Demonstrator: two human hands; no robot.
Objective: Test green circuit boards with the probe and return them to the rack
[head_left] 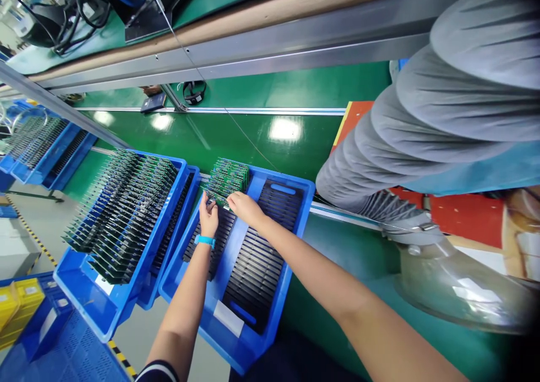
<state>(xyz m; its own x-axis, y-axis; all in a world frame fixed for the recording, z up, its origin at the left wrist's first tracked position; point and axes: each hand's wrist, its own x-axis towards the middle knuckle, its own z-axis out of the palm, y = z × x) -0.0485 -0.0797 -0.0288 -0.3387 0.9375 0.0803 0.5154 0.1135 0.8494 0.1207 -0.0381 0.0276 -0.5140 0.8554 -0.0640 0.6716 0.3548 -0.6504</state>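
Note:
Both hands are at the front of a row of green circuit boards (231, 174), which stand on edge at the far end of a blue tray (291, 292). My left hand (208, 216), with a blue band at the wrist, is closed at the left end of the nearest circuit board (220, 195). The fingers of my right hand (246, 207) pinch the other end of that board. Whether its lower edge sits in a slot is hidden. Black slotted racks (255, 258) line the tray, one partly under my left hand.
Left of the tray, another blue tray (122, 309) holds many upright boards (122, 213) and rests on a further tray. A thick grey duct (379, 134) with a clear hood (459, 286) hangs at right. A metal-edged shelf (253, 55) crosses above the green bench (291, 131).

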